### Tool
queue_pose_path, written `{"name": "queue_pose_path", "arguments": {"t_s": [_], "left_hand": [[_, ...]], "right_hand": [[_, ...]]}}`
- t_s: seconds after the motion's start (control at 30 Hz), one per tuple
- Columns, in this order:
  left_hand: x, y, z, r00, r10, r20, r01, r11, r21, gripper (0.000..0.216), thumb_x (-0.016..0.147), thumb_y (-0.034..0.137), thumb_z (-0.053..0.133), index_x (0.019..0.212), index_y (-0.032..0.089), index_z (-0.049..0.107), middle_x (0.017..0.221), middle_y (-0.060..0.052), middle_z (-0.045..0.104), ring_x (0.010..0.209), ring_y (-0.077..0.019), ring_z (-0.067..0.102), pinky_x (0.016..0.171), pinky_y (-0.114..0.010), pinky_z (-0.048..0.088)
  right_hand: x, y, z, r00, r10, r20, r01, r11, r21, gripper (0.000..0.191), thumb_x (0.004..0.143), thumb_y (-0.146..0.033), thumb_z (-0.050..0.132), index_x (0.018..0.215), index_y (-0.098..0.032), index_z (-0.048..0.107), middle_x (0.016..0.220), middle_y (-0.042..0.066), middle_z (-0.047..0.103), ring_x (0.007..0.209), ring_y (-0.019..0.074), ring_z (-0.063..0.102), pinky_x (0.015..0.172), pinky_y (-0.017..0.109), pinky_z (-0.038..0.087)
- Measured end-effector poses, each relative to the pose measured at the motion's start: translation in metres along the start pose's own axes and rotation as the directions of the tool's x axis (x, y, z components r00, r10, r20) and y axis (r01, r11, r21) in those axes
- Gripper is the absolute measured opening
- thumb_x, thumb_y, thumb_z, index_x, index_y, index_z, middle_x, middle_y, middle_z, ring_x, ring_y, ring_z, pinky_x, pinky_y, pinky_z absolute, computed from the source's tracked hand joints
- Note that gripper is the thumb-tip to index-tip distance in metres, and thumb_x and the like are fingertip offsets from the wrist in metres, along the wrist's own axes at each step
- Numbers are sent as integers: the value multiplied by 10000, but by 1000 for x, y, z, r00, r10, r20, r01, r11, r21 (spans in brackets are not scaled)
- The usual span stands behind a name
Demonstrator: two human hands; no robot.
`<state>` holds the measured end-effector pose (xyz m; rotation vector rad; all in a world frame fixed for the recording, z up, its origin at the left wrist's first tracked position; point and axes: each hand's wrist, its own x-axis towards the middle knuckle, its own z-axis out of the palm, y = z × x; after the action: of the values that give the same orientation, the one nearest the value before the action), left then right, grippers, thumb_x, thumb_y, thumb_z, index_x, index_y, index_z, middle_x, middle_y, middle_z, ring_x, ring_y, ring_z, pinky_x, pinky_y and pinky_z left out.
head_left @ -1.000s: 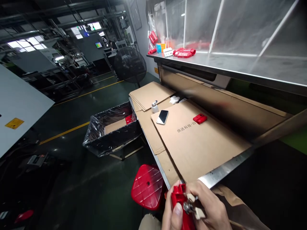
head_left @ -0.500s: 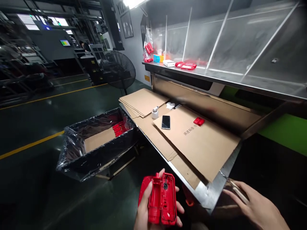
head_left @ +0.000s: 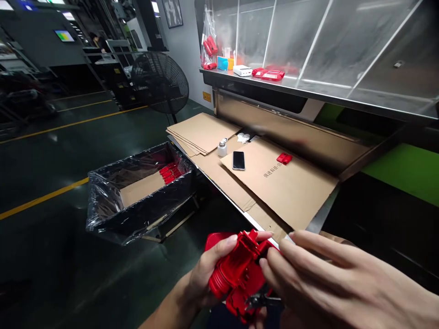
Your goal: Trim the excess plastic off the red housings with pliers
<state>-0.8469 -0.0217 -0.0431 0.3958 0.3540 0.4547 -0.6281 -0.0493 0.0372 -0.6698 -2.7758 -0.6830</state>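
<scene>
My left hand point(head_left: 202, 276) grips a red plastic housing point(head_left: 240, 269) low in the head view, its open side tilted up and to the right. My right hand point(head_left: 329, 278) lies over the housing's right end, fingertips touching its edge. The dark tip of a pair of small cutters point(head_left: 260, 299) pokes out under my right hand, right beside the housing's lower edge; the handles are hidden by the hand.
A bench covered with cardboard sheets point(head_left: 298, 196) carries a phone point(head_left: 238, 160), a small red part point(head_left: 284, 158) and a white bottle point(head_left: 222, 148). A black plastic-lined box point(head_left: 113, 219) with red parts point(head_left: 169, 173) stands left of it. A fan point(head_left: 159, 82) stands behind.
My right hand came back from the bench edge with the cutters and now rests on the housing. My left hand turned the housing and raised it slightly.
</scene>
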Motion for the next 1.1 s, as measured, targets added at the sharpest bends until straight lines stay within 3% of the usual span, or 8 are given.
{"name": "queue_pose_path", "arguments": {"t_s": [0.13, 0.2, 0.3, 0.47, 0.6, 0.87, 0.93, 1.1], "left_hand": [[3, -5, 11, 998, 3, 67, 2, 997, -71, 434, 990, 389, 421, 1193, 100, 672, 1027, -91, 726, 979, -155, 668, 909, -211, 452], [6, -8, 15, 995, 17, 102, -4, 991, -132, 390, 981, 362, 469, 1141, 89, 695, 920, -61, 742, 874, -110, 676, 840, -162, 459], [9, -12, 20, 992, 16, 125, 2, 990, -143, 429, 1000, 349, 427, 1274, 77, 614, 998, -62, 739, 904, -93, 676, 863, -153, 450], [13, -17, 29, 980, -1, 197, 27, 991, -128, 448, 1015, 352, 368, 1287, 81, 600, 1189, -92, 687, 1041, -85, 654, 938, -167, 428], [14, -23, 29, 986, -44, 161, 73, 981, -181, 469, 993, 378, 452, 1316, 55, 560, 1158, -101, 700, 1009, -77, 664, 920, -163, 436], [19, -30, 31, 989, -126, 83, 145, 940, -309, 398, 920, 350, 620, 1137, 19, 661, 970, -77, 746, 867, -87, 695, 839, -153, 484], [21, -31, 32, 983, -161, 84, 180, 928, -327, 354, 885, 340, 670, 1044, 25, 689, 898, -68, 746, 823, -87, 697, 790, -134, 490], [26, -37, 32, 973, -232, -7, 220, 928, -299, 413, 773, 377, 787, 955, 16, 702, 792, -58, 721, 759, -94, 684, 772, -155, 500]], "right_hand": [[4, -2, -7, 997, -50, -55, 46, 997, -65, 404, 1014, -318, 322, 1001, -233, 717, 986, -27, 727, 906, 139, 666, 740, 275, 608], [3, -1, -10, 995, -51, -89, 43, 996, -84, 440, 1027, -289, 290, 961, -254, 724, 952, -48, 729, 877, 118, 666, 730, 259, 605], [0, 0, -13, 992, -58, -113, 46, 994, -103, 493, 1043, -273, 259, 894, -267, 729, 904, -66, 730, 822, 100, 671, 717, 238, 591], [-4, -3, -17, 990, -73, -119, 60, 991, -116, 455, 1041, -276, 290, 915, -240, 725, 904, -54, 733, 793, 107, 687, 681, 243, 589], [-8, -3, -20, 990, -68, -120, 54, 992, -117, 436, 1032, -289, 313, 904, -258, 729, 901, -65, 732, 779, 112, 686, 667, 243, 604], [-23, 0, -23, 991, -82, -104, 71, 992, -105, 380, 997, -378, 375, 974, -239, 728, 950, -44, 729, 807, 129, 675, 700, 269, 618], [-28, 2, -23, 992, -75, -106, 67, 995, -73, 380, 1001, -303, 347, 995, -230, 720, 979, -37, 722, 823, 132, 660, 753, 287, 612], [-38, -4, -15, 988, -104, -115, 108, 994, 31, 408, 943, -154, 312, 1146, -210, 661, 1162, -1, 664, 1074, 183, 594, 888, 342, 572]]}}
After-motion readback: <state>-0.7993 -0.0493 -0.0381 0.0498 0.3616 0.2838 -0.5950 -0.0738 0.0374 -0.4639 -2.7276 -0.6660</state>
